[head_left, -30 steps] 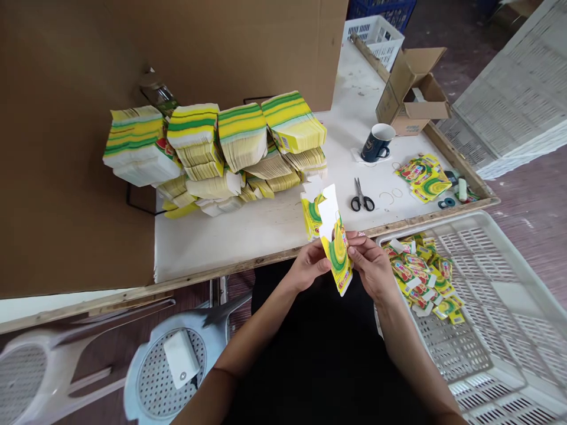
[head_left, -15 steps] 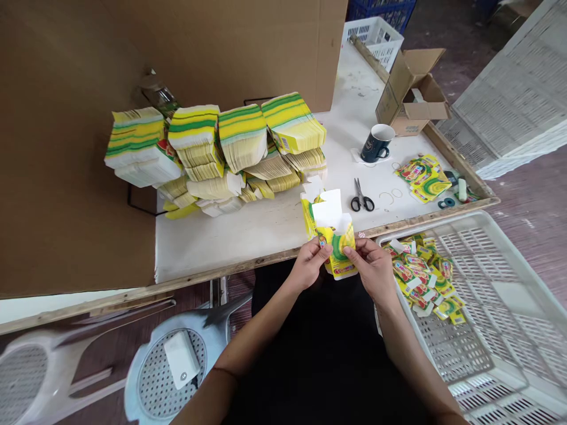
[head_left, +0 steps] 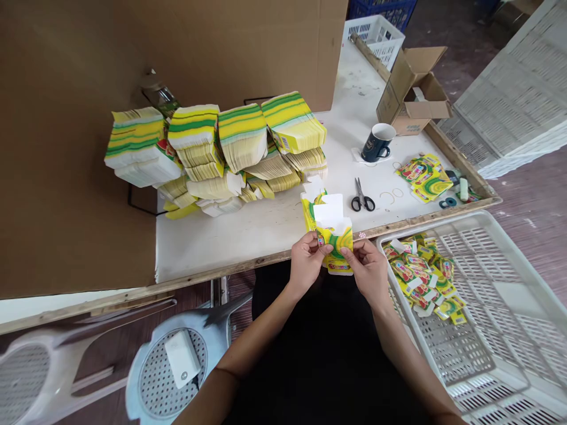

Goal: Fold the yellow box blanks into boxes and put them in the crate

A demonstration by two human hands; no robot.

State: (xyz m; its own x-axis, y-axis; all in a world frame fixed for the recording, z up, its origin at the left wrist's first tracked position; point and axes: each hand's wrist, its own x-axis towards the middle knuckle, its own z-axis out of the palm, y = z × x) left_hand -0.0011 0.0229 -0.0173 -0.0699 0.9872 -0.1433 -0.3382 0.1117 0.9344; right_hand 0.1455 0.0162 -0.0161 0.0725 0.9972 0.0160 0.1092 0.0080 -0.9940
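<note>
Between both hands, at the table's front edge, is a yellow and green printed carton point(head_left: 335, 239) with white flaps standing up at its far end. My left hand point(head_left: 307, 260) pinches its left side, thumb on the printed face. On the right side my right hand point(head_left: 368, 267) grips it the same way, thumb on top and fingers behind. Just behind the held carton, another yellow carton point(head_left: 308, 211) lies on the table, partly covered. Bundled stacks of flat cartons point(head_left: 243, 133) are piled two high to the left. Black-handled scissors point(head_left: 362, 198) lie to the right.
A white plastic crate point(head_left: 465, 307) with several folded cartons point(head_left: 423, 274) stands at the right below the table. On the table are a dark mug point(head_left: 375, 144), loose flat cartons point(head_left: 425, 177) and an open cardboard box point(head_left: 410, 100). A stool point(head_left: 150, 360) holds a white device point(head_left: 182, 358).
The carton's top panel has tipped lower and the carton lies flatter. Both hands have shifted slightly and still grip its two sides.
</note>
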